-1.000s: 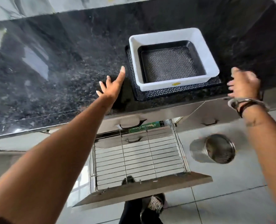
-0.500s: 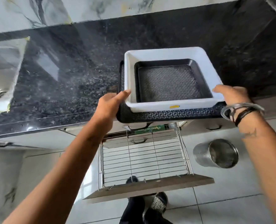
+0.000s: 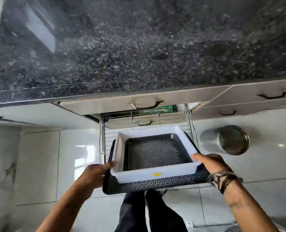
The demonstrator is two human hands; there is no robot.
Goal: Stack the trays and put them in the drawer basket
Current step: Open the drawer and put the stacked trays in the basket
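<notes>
Three trays are stacked: a small black tray (image 3: 155, 154) sits inside a white tray (image 3: 139, 175), which rests on a wide black patterned tray (image 3: 155, 184). I hold the stack in the air in front of the counter, above the pulled-out wire drawer basket (image 3: 102, 141). My left hand (image 3: 95, 174) grips the stack's left edge with the thumb on the white rim. My right hand (image 3: 211, 163) grips the right edge the same way. The stack hides most of the basket.
The black granite counter (image 3: 139, 47) fills the upper view. Closed drawers with handles (image 3: 271, 96) lie under its edge at right. A steel mesh bin (image 3: 226, 139) stands on the tiled floor right of the basket. My legs (image 3: 149, 211) are below the stack.
Both hands closed on the stack's sides, lifted it off the counter and brought it down and toward me, over the open drawer basket.
</notes>
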